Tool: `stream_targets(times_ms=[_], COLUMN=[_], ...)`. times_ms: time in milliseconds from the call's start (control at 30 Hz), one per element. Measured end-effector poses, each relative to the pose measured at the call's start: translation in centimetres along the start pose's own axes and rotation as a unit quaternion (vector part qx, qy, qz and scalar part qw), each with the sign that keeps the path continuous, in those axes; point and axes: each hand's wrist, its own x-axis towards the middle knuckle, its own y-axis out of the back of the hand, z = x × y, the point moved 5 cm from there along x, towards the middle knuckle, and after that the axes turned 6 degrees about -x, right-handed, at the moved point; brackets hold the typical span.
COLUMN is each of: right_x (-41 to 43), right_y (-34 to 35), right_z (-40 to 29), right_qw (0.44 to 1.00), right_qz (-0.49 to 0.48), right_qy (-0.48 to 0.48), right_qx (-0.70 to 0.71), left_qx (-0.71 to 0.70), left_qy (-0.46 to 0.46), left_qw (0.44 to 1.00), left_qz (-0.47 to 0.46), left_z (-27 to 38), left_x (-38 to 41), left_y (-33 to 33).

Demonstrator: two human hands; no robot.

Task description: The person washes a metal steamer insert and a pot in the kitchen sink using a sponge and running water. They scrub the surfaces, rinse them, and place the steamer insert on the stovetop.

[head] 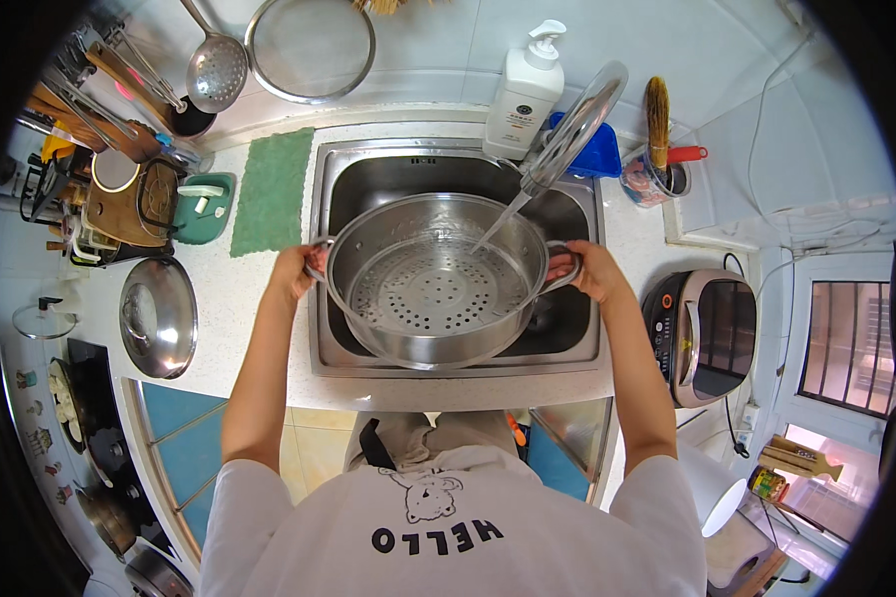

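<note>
A round stainless-steel steamer pot (425, 351) with a perforated bottom is held over the sink (336, 366), between my two hands. My left hand (296, 270) grips its left loop handle, and my right hand (588, 270) grips the right one. Water runs from the faucet (579, 123) into the steamer, striking near its far right wall. The steamer's floor and walls look wet. It covers much of the basin, so what lies beneath it is hidden.
A domed steel lid (158, 317) lies left on the counter, near a green cloth (272, 192). Behind the sink stand a white pump bottle (524, 101) and a blue plastic basket (601, 153). To the right are a brush holder (646, 183) and a countertop appliance (705, 336).
</note>
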Motion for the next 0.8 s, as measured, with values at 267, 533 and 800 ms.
stream_targets(times_ms=[267,533,800], right_x=[-13.2,-14.5,-4.3], right_y=[-9.0,-5.0,0.4], right_z=[-7.7,-4.6,3.0], right_qw=[0.963,0.945,0.896], right_qz=[0.018,0.079,0.236], right_qy=[0.176,0.224,0.07], right_qx=[-0.202,-0.223,-0.369], left_qx=[-0.028,-0.082,0.223], left_qy=[0.134,-0.042,-0.149], left_qw=[0.99,0.995,0.963], left_qz=[-0.017,-0.045,-0.032], left_z=[-12.5,-8.7,5.8], left_x=[6.1,3.9,-6.6], left_y=[-0.7,-6.4,-10.8])
